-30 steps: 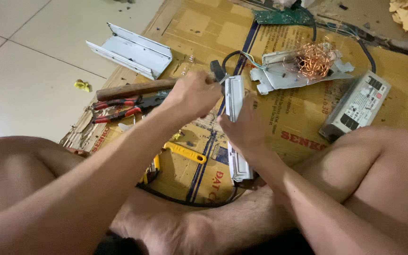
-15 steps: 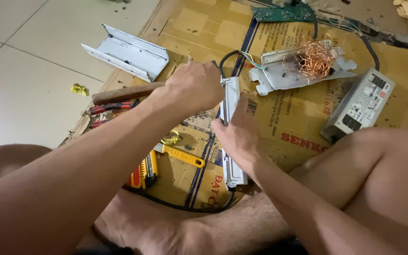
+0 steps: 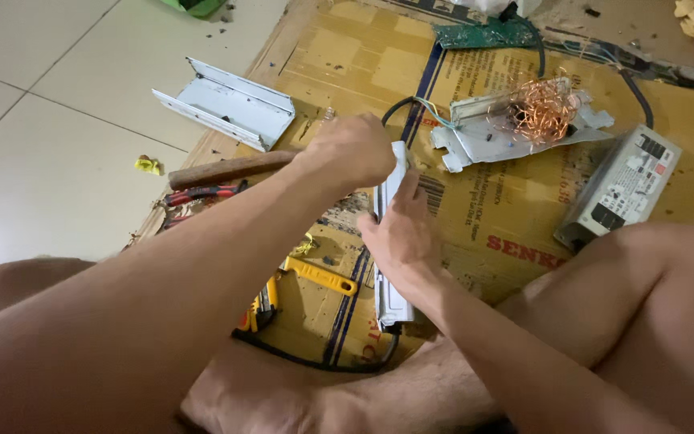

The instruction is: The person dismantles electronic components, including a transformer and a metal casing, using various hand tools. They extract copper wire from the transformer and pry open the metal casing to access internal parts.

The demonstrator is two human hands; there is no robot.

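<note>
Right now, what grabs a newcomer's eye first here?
Mid-frame, the left hand and right hand both grip a long, narrow white metal casing lying on the flattened brown cardboard sheet. Upper right, a tangle of bright copper wire sits on a bent grey metal plate. A wooden-handled tool lies left of the hands.

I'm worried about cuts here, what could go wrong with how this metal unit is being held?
The right hand grips the thin metal casing bare, so an edge might cut if the grip slips. The left hand works at its top end; a slip could jab the right fingers.
</note>
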